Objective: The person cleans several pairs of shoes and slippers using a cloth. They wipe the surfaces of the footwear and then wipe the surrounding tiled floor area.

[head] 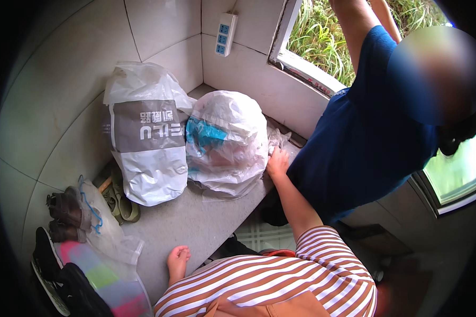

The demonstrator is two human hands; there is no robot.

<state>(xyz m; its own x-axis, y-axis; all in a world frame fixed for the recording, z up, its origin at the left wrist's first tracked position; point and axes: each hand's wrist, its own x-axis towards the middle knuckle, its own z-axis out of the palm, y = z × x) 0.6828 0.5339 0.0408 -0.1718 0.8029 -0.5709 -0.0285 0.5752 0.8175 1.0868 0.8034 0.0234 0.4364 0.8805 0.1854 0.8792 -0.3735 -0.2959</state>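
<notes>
My right hand (278, 161) reaches to the counter's far right part, its fingers closed on crumpled whitish plastic (278, 137). Beside that hand stands a rounded, full translucent plastic bag (234, 138), with blue and pinkish contents showing through. Left of it, a tall white and grey plastic bag (150, 158) with printing leans near the tiled wall. My left hand (177, 261) is low over the near edge of the grey counter (206, 222), fingers loosely curled and holding nothing.
Dark shoes (65, 210), olive shoes (123, 204), a clear plastic bag (107, 222) and black shoes (79, 289) lie at left. A power strip (226, 35) hangs on the wall. At right, a person in a dark blue shirt (365, 146) stands close by, arms raised beside the open window.
</notes>
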